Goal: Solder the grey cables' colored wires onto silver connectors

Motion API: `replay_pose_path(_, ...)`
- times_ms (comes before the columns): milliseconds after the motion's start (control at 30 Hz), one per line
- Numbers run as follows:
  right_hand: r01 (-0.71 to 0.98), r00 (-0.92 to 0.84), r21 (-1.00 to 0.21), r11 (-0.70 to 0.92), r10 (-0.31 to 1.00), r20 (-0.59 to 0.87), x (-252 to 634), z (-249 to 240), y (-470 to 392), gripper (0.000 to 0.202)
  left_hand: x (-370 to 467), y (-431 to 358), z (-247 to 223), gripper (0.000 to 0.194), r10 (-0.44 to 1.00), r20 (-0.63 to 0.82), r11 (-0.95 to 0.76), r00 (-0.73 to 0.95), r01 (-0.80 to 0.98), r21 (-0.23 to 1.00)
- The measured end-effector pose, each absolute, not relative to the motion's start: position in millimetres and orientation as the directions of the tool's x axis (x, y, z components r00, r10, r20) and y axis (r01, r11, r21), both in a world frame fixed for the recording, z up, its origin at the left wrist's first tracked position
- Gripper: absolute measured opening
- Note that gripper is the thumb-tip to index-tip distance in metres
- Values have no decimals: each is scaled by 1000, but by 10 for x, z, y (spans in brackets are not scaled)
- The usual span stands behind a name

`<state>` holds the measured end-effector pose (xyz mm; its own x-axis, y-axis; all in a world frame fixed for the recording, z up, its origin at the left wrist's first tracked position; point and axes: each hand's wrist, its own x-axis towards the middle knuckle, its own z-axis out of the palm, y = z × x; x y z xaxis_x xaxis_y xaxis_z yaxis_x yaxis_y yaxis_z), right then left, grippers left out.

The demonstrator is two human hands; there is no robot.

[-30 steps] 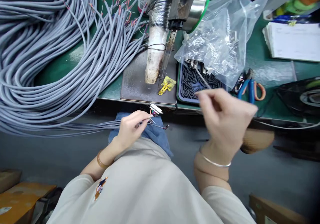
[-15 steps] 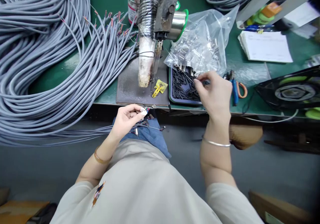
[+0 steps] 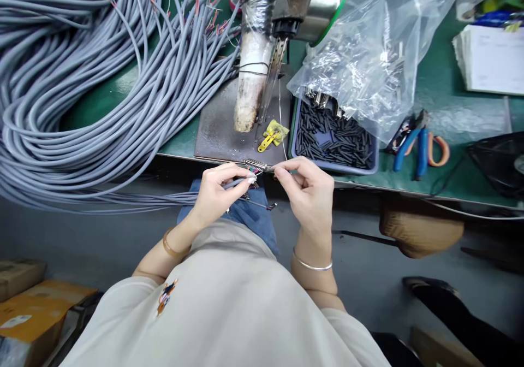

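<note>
My left hand [image 3: 221, 192] is closed round the end of a grey cable, whose coloured wires meet a metal connector [image 3: 256, 165] at the table's front edge. My right hand [image 3: 305, 189] is pinched at the connector's right side; tweezers or another thin tool seem to lie between its fingertips, too small to make out. Above the hands, a soldering tool [image 3: 276, 64] and a white-wrapped hose [image 3: 249, 83] hang over a dark mat [image 3: 215, 132]. A thin wire hangs down near my right fingertips. A yellow clip [image 3: 268, 140] lies on the mat.
Grey cables [image 3: 82, 154] are heaped at the left. A blue tray [image 3: 374, 162] of short black tubes stands right of the mat, partly under a plastic bag of metal parts [image 3: 368, 55]. Farther right are pliers [image 3: 421, 146] and a paper stack [image 3: 495, 61]. A person's leg [image 3: 462, 307] shows lower right.
My right hand has moved left from the tray to the connector beside my left hand. The view has shifted, and the thin wire now hangs over the mat.
</note>
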<state>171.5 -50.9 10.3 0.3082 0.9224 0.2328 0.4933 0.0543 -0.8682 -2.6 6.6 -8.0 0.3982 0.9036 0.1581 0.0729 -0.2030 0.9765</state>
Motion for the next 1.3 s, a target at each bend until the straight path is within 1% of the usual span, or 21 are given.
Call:
replay_pose_path(133,497,244,-864,77,943,225,1712,124,-520,16,-31,61,-91,7,874,191,-248,446,73,966)
replay_pose_path(300,480,257,-873,91,937,238,1724,105,-521,17,-31,67,-101,8,870,211,-271,446,76,959)
replay_pose_path(433,529,203,-844,90,952,229,1721,123,-515,17,-35,65,-103,8,867,220,-287,447,86,954)
replay_pose_path(533,608,140,-783,129,954,266,1680,127,-520,19,-51,54,-119,10,877,193,-262,440,103,959)
replay_pose_path(633,721,65,-667,188,940,335,1622,97,-524,27,-79,48,-137,29,863,130,-177,487,51,983)
replay_pose_path(667,754,39,-626,200,937,347,1607,83,-526,31,-89,50,-140,31,853,124,-160,508,27,987)
replay_pose_path(733,782,7,-584,215,935,354,1594,60,-533,38,-104,55,-142,27,832,152,-179,534,-2,984)
replay_pose_path(800,764,75,-617,188,924,374,1610,58,-544,36,-112,59,-141,18,821,222,-257,526,-7,967)
replay_pose_path(900,696,276,-712,89,883,380,1664,89,-547,20,-112,48,-144,7,798,344,-387,495,-17,922)
replay_pose_path(933,669,298,-740,68,888,351,1682,100,-539,21,-109,39,-145,5,794,373,-414,481,-23,910)
replay_pose_path(1000,595,254,-802,58,933,256,1706,107,-508,21,-101,17,-145,3,796,391,-426,462,-30,904)
replay_pose_path(1067,478,191,-877,45,970,153,1708,85,-467,20,-89,-3,-141,1,824,363,-386,436,-39,922)
replay_pose_path(1167,322,183,-947,-1,981,61,1678,23,-417,26,-67,-10,-132,6,881,249,-239,402,-76,968)
replay_pose_path(1233,302,218,-953,-17,975,51,1650,-6,-404,27,-53,5,-125,9,901,154,-125,405,-95,988)
replay_pose_path(1300,361,253,-933,-10,964,87,1629,-9,-409,24,-44,34,-119,13,905,70,-27,419,-109,994)
